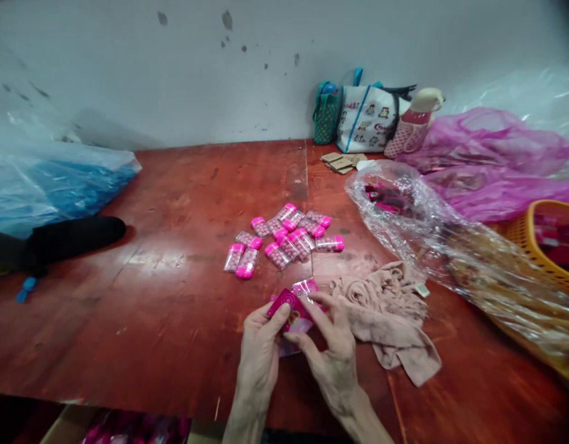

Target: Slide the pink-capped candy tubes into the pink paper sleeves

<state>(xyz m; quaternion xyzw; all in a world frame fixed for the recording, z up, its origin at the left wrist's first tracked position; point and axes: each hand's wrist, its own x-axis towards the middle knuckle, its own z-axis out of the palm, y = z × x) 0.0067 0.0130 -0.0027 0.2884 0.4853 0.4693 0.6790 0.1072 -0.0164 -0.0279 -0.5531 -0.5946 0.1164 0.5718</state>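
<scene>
Low in the centre of the frame, both hands meet, palms down over the red surface (173, 308): left hand (261, 351) and right hand (333, 351) pinching a pink packet (291, 308) between fingertips.

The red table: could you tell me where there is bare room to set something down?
The table is bare between the black sleeve, the pink-capped containers and the left hand. Another bare strip lies behind the containers, toward the wall. The right side is crowded: beige cloth, clear plastic bag, yellow basket.
</scene>
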